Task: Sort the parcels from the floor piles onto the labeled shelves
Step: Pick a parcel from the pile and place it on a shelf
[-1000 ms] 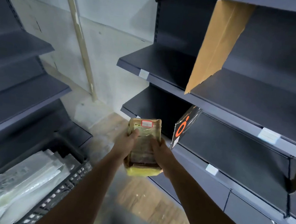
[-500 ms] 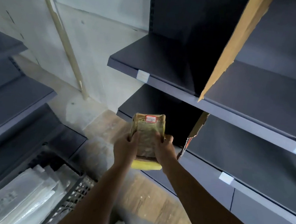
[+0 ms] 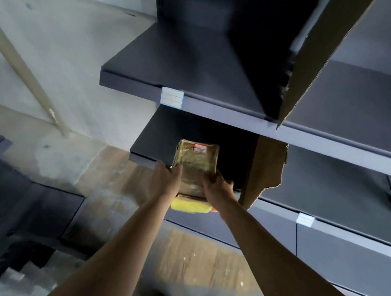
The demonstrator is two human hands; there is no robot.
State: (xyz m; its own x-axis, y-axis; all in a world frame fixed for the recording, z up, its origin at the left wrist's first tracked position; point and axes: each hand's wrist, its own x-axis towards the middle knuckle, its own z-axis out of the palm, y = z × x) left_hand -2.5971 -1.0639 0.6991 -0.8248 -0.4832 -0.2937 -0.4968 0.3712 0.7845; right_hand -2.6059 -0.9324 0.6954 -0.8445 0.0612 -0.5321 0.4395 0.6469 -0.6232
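Both left hand [image 3: 166,181] and right hand [image 3: 217,189] clasp the yellow taped rectangular parcel [image 3: 196,164], now nearer the dark metal shelf [image 3: 156,141] ahead; placing likely next.

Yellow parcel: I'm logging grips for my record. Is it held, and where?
The yellow parcel is held: left hand grips its left side, right hand its right side, toward the near end.

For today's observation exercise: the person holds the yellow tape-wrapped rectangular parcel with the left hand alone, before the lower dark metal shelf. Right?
No: the head view shows both the left hand and the right hand gripping the yellow tape-wrapped rectangular parcel, before the lower dark metal shelf.
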